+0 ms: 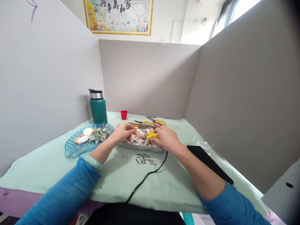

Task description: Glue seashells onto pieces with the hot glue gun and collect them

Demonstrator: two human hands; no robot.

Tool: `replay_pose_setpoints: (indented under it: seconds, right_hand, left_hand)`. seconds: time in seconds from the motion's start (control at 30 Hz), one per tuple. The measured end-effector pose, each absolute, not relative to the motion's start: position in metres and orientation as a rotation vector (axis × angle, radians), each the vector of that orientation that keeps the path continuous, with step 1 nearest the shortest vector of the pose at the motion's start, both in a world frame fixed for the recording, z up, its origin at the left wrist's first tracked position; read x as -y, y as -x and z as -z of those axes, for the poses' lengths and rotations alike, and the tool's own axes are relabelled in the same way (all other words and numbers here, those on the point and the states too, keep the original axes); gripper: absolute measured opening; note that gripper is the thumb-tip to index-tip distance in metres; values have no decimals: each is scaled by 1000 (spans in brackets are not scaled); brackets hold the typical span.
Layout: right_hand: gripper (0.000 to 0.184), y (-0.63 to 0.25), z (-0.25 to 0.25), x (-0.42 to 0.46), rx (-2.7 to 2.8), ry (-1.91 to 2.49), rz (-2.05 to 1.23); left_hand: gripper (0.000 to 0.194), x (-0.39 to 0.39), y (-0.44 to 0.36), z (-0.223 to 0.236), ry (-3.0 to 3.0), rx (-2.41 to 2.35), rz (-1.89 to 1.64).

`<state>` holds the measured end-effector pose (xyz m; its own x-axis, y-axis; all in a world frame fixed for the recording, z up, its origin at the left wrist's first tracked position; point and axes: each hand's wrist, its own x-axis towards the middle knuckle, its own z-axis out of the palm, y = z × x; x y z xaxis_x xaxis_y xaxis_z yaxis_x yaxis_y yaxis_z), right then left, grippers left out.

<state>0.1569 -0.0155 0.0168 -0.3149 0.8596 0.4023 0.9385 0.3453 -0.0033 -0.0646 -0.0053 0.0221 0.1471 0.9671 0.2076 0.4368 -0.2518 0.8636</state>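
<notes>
My right hand has its fingers around a yellow hot glue gun, whose nozzle points down and left over a metal tray. Several patterned seashells fill the tray. At the tray's left end is my left hand, with thumb and fingertips pinched together; whatever they hold is too small or hidden to make out. A black cord runs from near my right hand toward the table's front edge. Small metal clasps or pins lie in a loose pile in front of the tray.
On the left, a blue shell-shaped dish holds shells, with a green bottle behind it. Beyond the tray are a red cup and two pairs of scissors. A black flat item lies right. Grey panels enclose the table.
</notes>
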Motion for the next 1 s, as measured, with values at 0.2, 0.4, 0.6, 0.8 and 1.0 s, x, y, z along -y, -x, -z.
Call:
replay_pose_setpoints:
  seconds: [0.2, 0.4, 0.6, 0.8, 1.0]
  right_hand:
    - [35, -157, -17, 18, 2293, 1838, 269]
    - [24, -157, -17, 16, 2304, 1829, 255]
    - [21, -169, -24, 12, 1895, 1388, -323]
    - [31, -177, -33, 33, 1265, 759, -1328]
    - [32, -181, -15, 26, 1089, 716, -1398]
  left_hand:
    - [18, -2, 67, -14, -2002, -1495, -907]
    - [20, 0, 65, -16, -2131, -1602, -860]
    - [25, -4, 72, -15, -2386, -1704, -620]
    - [30, -12, 64, -17, -2626, -1664, -280]
    - [24, -24, 27, -33, -2754, -1667, -83]
